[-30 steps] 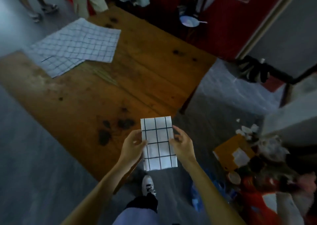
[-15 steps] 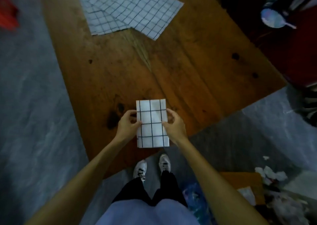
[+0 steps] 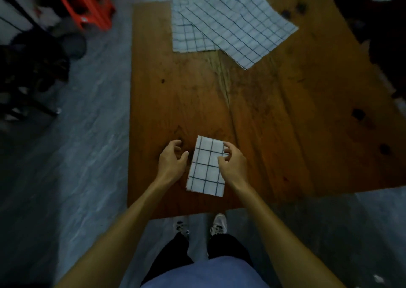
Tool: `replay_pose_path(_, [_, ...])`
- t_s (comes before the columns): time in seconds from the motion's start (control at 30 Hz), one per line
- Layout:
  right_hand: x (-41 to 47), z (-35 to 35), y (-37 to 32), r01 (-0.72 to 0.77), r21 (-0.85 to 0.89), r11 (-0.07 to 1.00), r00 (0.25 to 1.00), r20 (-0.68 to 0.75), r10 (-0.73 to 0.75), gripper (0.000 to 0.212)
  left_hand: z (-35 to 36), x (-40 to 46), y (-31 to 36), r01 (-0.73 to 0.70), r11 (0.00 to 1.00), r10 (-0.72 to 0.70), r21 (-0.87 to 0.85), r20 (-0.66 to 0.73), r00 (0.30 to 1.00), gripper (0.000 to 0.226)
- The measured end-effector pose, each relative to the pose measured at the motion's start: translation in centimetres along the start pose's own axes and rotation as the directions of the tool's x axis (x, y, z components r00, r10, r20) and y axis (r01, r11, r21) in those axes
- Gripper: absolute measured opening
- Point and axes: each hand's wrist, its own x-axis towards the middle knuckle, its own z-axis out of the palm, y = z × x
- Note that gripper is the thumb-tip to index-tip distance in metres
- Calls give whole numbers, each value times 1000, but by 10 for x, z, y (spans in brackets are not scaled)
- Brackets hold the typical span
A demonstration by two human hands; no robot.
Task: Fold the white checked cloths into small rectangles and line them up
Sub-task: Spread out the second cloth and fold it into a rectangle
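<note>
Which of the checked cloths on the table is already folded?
The small folded cloth between the hands at the near edge. The two unfolded cloths lie spread flat and overlapping at the far end.

**Wooden table, cloths on top**

Brown plank table (image 3: 263, 122) with dark knots and stains, standing on grey floor (image 3: 87, 155). Folded checked cloth (image 3: 205, 166), a small rectangle, lies flat near the near edge. Two unfolded checked cloths (image 3: 237, 26) lie overlapping at the far end, well apart from the folded one.
</note>
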Motion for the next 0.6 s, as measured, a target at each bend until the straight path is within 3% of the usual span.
replay_pose_path(0.23, [-6,42,-126,376,-66,924,925,92,-370,58,-125,-13,10,-200,973,218,119,-172,961,38])
replay_pose_path(0.4, [-31,101,-197,620,-265,738,785,215,-581,59,-227,-19,-23,-232,886,343,401,-232,910,44])
replay_pose_path(0.5, [-44,142,-233,692,-402,599,717,284,-637,54,-284,-16,-59,-210,850,361,483,-244,900,58])
replay_pose_path(0.6, [-57,189,-263,675,-531,512,716,304,-629,55,-336,-11,-94,-222,822,387,525,-227,894,72])
